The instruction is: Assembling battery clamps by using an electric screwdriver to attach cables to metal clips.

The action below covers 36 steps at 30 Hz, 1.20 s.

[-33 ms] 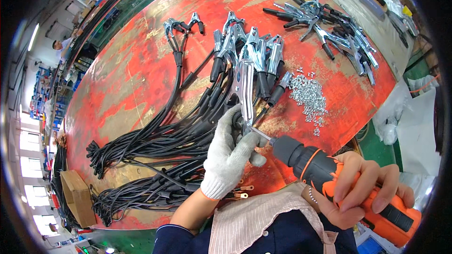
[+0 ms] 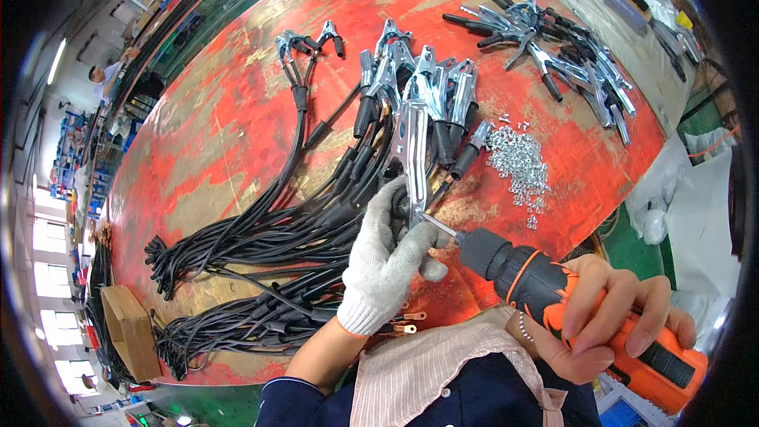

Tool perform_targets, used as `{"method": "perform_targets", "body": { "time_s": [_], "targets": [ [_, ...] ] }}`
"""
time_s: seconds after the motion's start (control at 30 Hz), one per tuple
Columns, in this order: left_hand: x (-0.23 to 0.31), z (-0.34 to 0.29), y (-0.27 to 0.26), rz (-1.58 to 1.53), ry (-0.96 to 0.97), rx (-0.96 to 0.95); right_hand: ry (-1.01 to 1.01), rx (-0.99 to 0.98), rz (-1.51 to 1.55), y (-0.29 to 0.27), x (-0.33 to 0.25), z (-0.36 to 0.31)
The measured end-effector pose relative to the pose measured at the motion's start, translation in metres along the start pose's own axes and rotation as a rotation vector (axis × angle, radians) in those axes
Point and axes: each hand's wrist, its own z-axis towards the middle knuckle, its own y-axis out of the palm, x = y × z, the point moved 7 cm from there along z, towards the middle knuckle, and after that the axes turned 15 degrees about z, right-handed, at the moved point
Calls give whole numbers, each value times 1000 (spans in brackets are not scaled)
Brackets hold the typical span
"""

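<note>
My left hand (image 2: 383, 265), in a white knitted glove, is closed around the lower end of a silver metal spring clamp (image 2: 416, 150), whose jaws point away from me. My bare right hand (image 2: 605, 312) grips an orange and black cordless screwdriver (image 2: 522, 278) held at a slant. Its thin bit (image 2: 439, 224) reaches the clamp's lower end beside my left fingertips; the screw itself is too small to make out. Just beyond the held clamp, several finished-looking clamps (image 2: 439, 95) with black handles lie joined to a bundle of black cables (image 2: 261, 241).
A heap of small nuts and screws (image 2: 518, 166) lies right of the clamps on the worn red table (image 2: 237, 126). Loose clamps (image 2: 553, 47) are piled at the far right. A second cable bundle (image 2: 237, 323) with copper lugs (image 2: 407, 330) is nearer me, beside a cardboard box (image 2: 130, 332).
</note>
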Motion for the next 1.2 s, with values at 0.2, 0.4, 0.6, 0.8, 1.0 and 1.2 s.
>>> {"method": "perform_targets", "body": {
  "time_s": [0.2, 0.4, 0.6, 0.8, 1.0, 1.2],
  "targets": [
    [-3, 1, 6, -27, -143, -92, 31, 3, -16, 6, 1, -4],
    [-4, 12, -20, 548, 197, 75, -216, 59, 193, -14, -32, 4],
    [90, 3, -18, 1461, 507, 138, 493, -125, -562, -30, 16, -22],
    [79, -6, 4, 1408, 992, 122, 920, 477, -210, -73, 83, -108],
    [97, 35, -17, 1460, 1019, 126, 879, 752, -87, -101, 96, -105],
    [94, 202, -166, 1726, 303, 790, 844, 681, -181, -107, 97, -81]
  ]
}}
